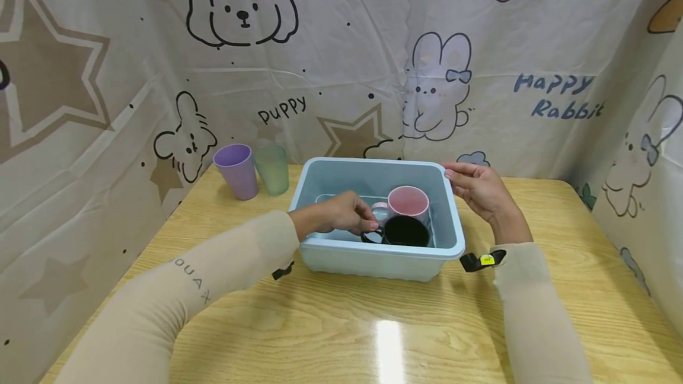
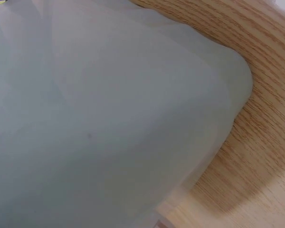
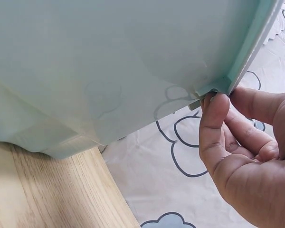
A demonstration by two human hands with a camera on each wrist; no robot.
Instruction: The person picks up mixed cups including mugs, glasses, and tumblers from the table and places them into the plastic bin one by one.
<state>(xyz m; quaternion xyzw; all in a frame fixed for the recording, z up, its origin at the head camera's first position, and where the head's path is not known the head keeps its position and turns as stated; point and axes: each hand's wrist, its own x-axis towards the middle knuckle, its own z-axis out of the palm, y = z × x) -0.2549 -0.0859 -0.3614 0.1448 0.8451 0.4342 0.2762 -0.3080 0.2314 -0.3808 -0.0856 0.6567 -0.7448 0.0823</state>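
Observation:
A light blue plastic bin (image 1: 368,259) stands on the table. Inside it, toward the right, a pink mug (image 1: 408,199) sits behind a black mug (image 1: 407,231), both with handles pointing left. My left hand (image 1: 344,213) reaches over the bin's left side and pinches the black mug's handle with thumb and fingers. At the far right corner, my right hand (image 1: 480,191) grips the bin's rim, and the right wrist view shows that hand's fingers (image 3: 213,128) curled against the rim's underside. Only the bin's outer wall (image 2: 114,104) fills the left wrist view; the left hand is hidden there.
A purple cup (image 1: 236,173) and a translucent green cup (image 1: 273,170) stand side by side behind the bin's left. Wood-grain table (image 1: 299,325) extends in front of the bin. A printed cloth (image 1: 341,64) hangs at the back and sides.

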